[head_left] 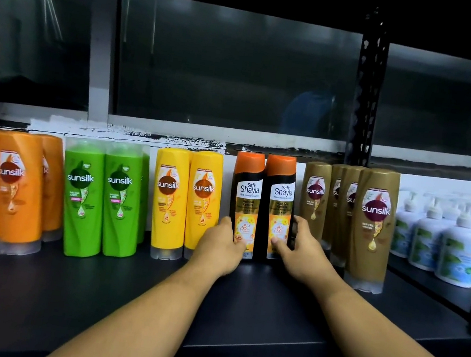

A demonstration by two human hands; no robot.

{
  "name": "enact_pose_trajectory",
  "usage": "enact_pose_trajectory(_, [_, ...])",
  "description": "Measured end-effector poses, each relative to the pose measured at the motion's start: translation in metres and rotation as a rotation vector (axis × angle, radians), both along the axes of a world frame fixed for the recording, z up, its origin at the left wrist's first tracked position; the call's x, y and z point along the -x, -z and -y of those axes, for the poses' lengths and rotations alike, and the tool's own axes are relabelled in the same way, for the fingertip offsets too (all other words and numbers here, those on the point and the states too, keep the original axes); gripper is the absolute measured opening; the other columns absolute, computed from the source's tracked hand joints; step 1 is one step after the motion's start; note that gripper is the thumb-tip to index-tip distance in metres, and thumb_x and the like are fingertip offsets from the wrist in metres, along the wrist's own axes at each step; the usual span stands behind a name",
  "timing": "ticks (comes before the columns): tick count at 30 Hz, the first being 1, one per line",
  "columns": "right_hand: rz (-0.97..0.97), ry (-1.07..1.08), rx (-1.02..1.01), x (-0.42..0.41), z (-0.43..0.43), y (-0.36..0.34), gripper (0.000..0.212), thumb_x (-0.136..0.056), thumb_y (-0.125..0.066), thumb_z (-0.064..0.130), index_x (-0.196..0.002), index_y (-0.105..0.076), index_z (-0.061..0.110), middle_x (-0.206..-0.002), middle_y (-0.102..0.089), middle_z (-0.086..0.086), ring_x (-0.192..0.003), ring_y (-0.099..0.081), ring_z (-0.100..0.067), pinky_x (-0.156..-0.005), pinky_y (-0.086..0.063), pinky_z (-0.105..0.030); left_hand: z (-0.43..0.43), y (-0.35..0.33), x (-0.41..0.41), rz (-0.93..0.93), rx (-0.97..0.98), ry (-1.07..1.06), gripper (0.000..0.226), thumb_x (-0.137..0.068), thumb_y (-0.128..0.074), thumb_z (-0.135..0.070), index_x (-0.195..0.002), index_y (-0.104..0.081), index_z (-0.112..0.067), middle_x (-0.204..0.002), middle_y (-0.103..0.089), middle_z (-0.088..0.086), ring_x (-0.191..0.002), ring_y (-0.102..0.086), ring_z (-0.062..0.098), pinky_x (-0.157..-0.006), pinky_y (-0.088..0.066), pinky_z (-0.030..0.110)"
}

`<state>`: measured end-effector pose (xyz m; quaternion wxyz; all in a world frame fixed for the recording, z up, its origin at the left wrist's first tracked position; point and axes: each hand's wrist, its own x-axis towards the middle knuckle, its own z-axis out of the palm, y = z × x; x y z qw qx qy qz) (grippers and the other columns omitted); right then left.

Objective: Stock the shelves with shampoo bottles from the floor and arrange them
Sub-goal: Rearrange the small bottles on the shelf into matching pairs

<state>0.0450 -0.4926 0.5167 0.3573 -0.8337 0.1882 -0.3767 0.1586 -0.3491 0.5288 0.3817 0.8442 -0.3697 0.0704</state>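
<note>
The left black bottle (245, 201) is gripped by the left hand (223, 244), and the right black bottle (280, 203) by the right hand (302, 251). Both are stood upright, touching, on the shelf (120, 298) between yellow bottles (185, 201) and brown bottles (372, 228).

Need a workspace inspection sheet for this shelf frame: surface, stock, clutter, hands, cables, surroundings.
Surface: dark shelf board, with bottles lined along its back part.
Job's things: left Shayla bottle and right Shayla bottle stand upright side by side mid-row. Orange Sunsilk bottles, green Sunsilk bottles and yellow Sunsilk bottles stand to their left, brown Sunsilk bottles to their right, all upright and grouped by colour.
Clutter: nothing seen.
Hands: left hand grips the left Shayla bottle low down; right hand grips the right one low down; thumbs on the labels.
Cables: nothing seen.
Surroundings: white pump bottles in the next bay to the right; black slotted upright; dark window panes behind.
</note>
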Motion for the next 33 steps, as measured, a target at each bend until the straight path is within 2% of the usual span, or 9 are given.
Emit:
enact_pose_trajectory(4, [-0.120,0.062,0.086,0.005,-0.007,0.001,0.054,-0.096,-0.062,0.020,-0.142,-0.035,0.018,-0.128,-0.064,-0.002,-0.120,-0.060,-0.021,-0.099,-0.046,-0.031,-0.011,0.001,0.009,0.083,-0.202,0.016,0.050,-0.097,-0.061,-0.033,-0.138,-0.045,-0.011,-0.129,-0.064,0.011,-0.115,-0.062,0.030,-0.093,-0.054,0.040])
enact_pose_trajectory(8, [-0.453,0.071,0.199,0.021,-0.013,0.000,0.067,-0.097,-0.058,0.028,-0.150,-0.021,0.013,-0.139,-0.058,-0.010,-0.128,-0.054,-0.030,-0.106,-0.044,-0.039,-0.030,0.003,0.027,0.192,-0.429,0.040,0.085,-0.100,-0.054,-0.045,-0.162,-0.009,-0.008,-0.134,-0.060,0.013,-0.122,-0.058,0.030,-0.092,-0.051,0.036])
enact_pose_trajectory(10, [-0.541,0.059,0.235,0.035,-0.018,0.000,0.071,-0.099,-0.052,0.033,-0.156,-0.014,0.015,-0.144,-0.053,-0.011,-0.131,-0.051,-0.030,-0.108,-0.042,-0.040,-0.040,0.003,0.039,0.193,-0.467,0.098,0.079,-0.102,-0.050,-0.048,-0.162,-0.013,-0.013,-0.138,-0.058,0.011,-0.127,-0.054,0.029,-0.099,-0.049,0.036])
enact_pose_trajectory(14, [-0.599,-0.004,0.300,0.074,-0.030,-0.002,0.062,-0.102,-0.047,0.038,-0.157,-0.023,0.021,-0.152,-0.047,-0.005,-0.137,-0.046,-0.024,-0.113,-0.036,-0.036,-0.048,0.005,0.058,0.163,-0.500,0.243,0.067,-0.103,-0.045,-0.053,-0.160,-0.028,-0.022,-0.158,-0.043,0.004,-0.144,-0.041,0.026,-0.112,-0.039,0.033])
enact_pose_trajectory(18, [-0.582,-0.004,0.354,0.121,-0.038,-0.005,0.059,-0.101,-0.052,0.038,-0.154,-0.033,0.024,-0.145,-0.054,0.005,-0.133,-0.050,-0.015,-0.111,-0.038,-0.028,-0.044,0.006,0.073,0.210,-0.530,0.372,0.062,-0.104,-0.043,-0.054,-0.158,-0.035,-0.024,-0.163,-0.035,-0.003,-0.150,-0.033,0.019,-0.120,-0.029,0.032])
enact_pose_trajectory(24, [-0.329,0.311,0.260,0.167,-0.012,-0.003,0.039,-0.087,-0.072,0.037,-0.119,-0.057,0.022,-0.099,-0.066,0.006,-0.097,-0.063,-0.017,-0.085,-0.050,-0.030,-0.016,0.003,0.103,0.227,-0.534,0.485,0.056,-0.105,-0.042,-0.052,-0.154,-0.043,-0.026,-0.160,-0.040,-0.004,-0.147,-0.038,0.019,-0.120,-0.031,0.035])
enact_pose_trajectory(27, [-0.151,0.391,0.041,0.169,0.007,-0.004,0.052,-0.084,-0.078,0.034,-0.124,-0.049,0.016,-0.112,-0.062,0.001,-0.110,-0.061,-0.022,-0.086,-0.046,-0.030,0.001,0.001,0.112,0.223,-0.536,0.500,0.055,-0.104,-0.043,-0.053,-0.152,-0.045,-0.027,-0.158,-0.044,-0.001,-0.143,-0.041,0.021,-0.118,-0.034,0.037])
enact_pose_trajectory(30, [-0.107,0.355,-0.120,0.162,0.021,-0.006,0.082,-0.083,-0.080,0.036,-0.146,-0.034,0.011,-0.143,-0.053,-0.007,-0.130,-0.052,-0.024,-0.103,-0.044,-0.036,0.015,0.000,0.115,0.215,-0.546,0.487,0.055,-0.103,-0.043,-0.056,-0.151,-0.046,-0.029,-0.156,-0.046,0.000,-0.141,-0.044,0.022,-0.116,-0.037,0.040])
enact_pose_trajectory(33, [-0.113,0.257,-0.142,0.157,0.027,-0.010,0.083,-0.088,-0.076,0.033,-0.152,-0.027,0.016,-0.149,-0.049,-0.003,-0.134,-0.049,-0.021,-0.106,-0.040,-0.034,0.024,0.000,0.113,0.191,-0.553,0.435,0.062,-0.100,-0.042,-0.063,-0.150,-0.046,-0.028,-0.154,-0.047,0.001,-0.138,-0.046,0.023,-0.112,-0.040,0.039])
